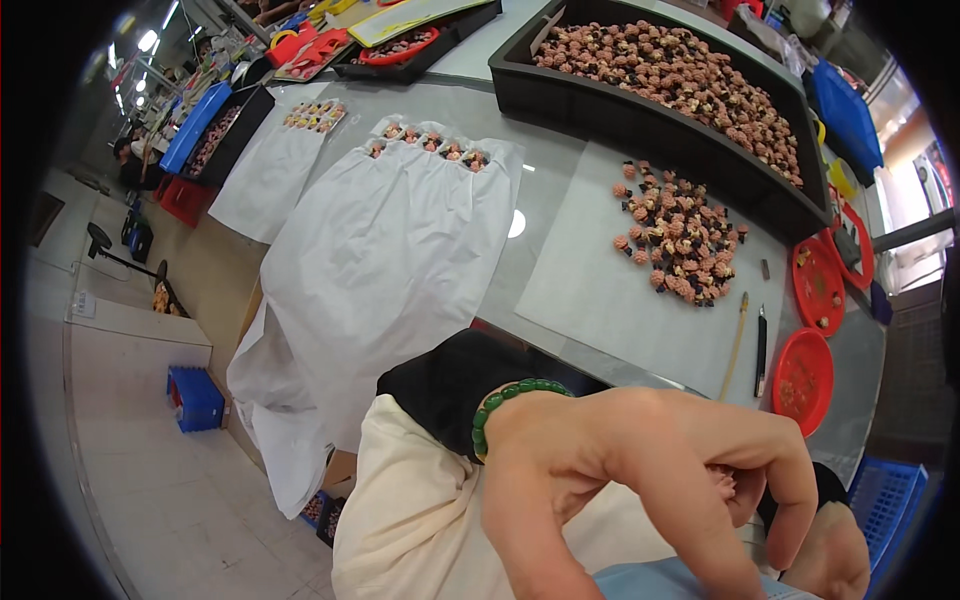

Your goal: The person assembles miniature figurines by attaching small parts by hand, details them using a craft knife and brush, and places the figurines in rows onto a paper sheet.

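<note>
Raised close in the lower middle, my left hand [640,440] has a green bead bracelet [487,415] at the wrist and a black sleeve above it. Its fingers are curled, and a small pink knobbly piece [722,483] shows partly between them. Behind it at the lower right, my right hand [835,555] is only partly visible, its fingers hidden. On the table beyond lies a loose pile of small pink pieces [685,235] with dark ends, on a white sheet [570,270]. A thin wooden-handled brush [735,345] and a black pen-like tool [761,350] lie beside the pile.
A large black tray [600,120] full of pink pieces stands at the back. Red round dishes [803,380] sit at the right edge. White cloth [390,230] drapes off the table at left, with small figures [430,142] on its far end. A blue crate [195,398] stands on the floor.
</note>
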`<state>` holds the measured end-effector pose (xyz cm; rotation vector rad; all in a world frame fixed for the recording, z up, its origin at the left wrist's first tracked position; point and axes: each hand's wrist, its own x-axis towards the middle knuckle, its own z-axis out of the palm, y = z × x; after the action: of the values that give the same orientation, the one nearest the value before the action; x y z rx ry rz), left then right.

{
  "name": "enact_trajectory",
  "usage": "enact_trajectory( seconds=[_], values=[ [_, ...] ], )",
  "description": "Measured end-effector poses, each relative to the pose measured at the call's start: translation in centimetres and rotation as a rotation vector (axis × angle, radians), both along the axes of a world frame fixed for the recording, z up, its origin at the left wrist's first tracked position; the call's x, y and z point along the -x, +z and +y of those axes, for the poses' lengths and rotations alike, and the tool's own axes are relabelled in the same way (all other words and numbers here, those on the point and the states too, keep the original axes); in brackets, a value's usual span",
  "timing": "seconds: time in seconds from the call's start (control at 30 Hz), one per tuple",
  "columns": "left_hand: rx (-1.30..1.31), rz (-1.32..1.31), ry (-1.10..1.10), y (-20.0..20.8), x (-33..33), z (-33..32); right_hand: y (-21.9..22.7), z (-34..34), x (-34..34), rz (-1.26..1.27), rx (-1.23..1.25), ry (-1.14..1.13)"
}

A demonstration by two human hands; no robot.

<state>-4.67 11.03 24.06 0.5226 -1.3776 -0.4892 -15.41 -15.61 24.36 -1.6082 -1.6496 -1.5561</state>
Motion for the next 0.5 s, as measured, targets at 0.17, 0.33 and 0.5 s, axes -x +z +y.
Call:
enact_trajectory(
  seconds=[0.17, 0.33, 0.5],
  values=[
    [0.263, 0.054, 0.027, -1.5, -0.3, -0.4, -5.5, 1.4, -6.4, 0.255, -0.343, 0.126],
    [-0.057, 0.206, -0.285, -0.9, -0.9, -3.6, -8.6, 1.9, -9.6, 0.871, -0.394, -0.100],
    [-0.213, 0.339, -0.146, -4.7, 0.1, -4.6, -13.4, 4.5, -14.1, 1.359, 0.009, -0.382]
  ],
)
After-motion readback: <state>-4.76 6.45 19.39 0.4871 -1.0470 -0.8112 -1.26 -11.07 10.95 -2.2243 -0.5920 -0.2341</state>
